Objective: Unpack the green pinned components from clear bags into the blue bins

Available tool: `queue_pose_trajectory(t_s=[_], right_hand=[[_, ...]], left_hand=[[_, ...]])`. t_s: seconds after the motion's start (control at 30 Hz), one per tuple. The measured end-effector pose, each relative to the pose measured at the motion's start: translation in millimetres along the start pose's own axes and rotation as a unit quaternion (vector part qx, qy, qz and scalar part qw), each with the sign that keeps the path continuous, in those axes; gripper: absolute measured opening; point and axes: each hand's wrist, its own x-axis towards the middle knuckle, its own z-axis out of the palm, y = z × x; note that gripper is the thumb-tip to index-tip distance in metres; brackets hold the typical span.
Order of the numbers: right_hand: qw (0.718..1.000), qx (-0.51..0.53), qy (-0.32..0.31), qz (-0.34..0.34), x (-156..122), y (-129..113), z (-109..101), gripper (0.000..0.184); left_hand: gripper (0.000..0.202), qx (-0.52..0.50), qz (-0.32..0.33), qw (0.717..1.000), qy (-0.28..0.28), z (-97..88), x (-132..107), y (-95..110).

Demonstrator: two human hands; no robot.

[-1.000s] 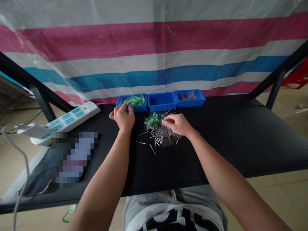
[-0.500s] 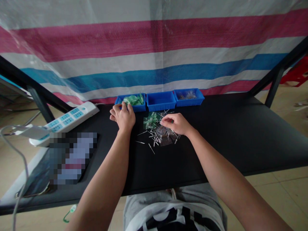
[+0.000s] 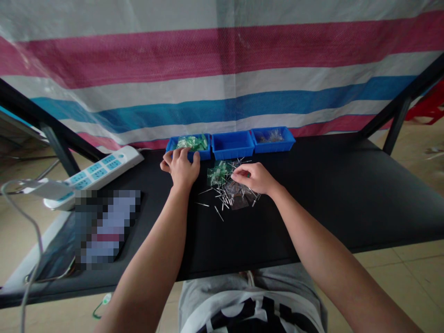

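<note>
My left hand is open, its fingers apart, at the front edge of the left blue bin. That bin holds green pieces in clear plastic bags. Over the pile of metal pop rivets, my right hand has its thumb and fingers pinched together. Whatever lies between those fingertips is too small to make out. A clear bag with green pieces lies at the pile's upper left, and another clear bag lies among the rivets.
Beside the left bin stand an empty middle blue bin and a right blue bin with small bagged pieces. A white power strip and a blurred-out flat object occupy the left of the black table. Striped sheeting hangs behind.
My left hand has shifted slightly right and down from the bagged green pieces to the left bin's front edge. My right hand stays almost still over the rivets.
</note>
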Motion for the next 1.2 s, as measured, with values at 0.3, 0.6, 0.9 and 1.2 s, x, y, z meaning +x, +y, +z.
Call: queue_pose_trajectory(t_s=[0.3,0.6,0.9,1.2], right_hand=[[0.999,0.007,0.035,-0.019,-0.6,0.0,-0.1,0.028],[0.996,-0.016,0.082,-0.029,-1.4,-1.9,-3.5,0.04],[0.995,-0.056,0.075,-0.019,-1.0,2.0,-3.2,0.063],[0.996,-0.054,0.073,-0.021,-1.5,1.5,-3.4,0.063]], left_hand=[[0.053,-0.008,0.063,0.995,-0.075,-2.3,-0.8,-2.4],[0.055,0.008,0.006,0.999,-0.052,1.3,0.0,-3.6],[0.029,-0.003,0.035,0.995,-0.089,-13.3,-4.3,18.2],[0.066,0.09,-0.069,0.946,-0.304,-18.5,-14.7,32.1]])
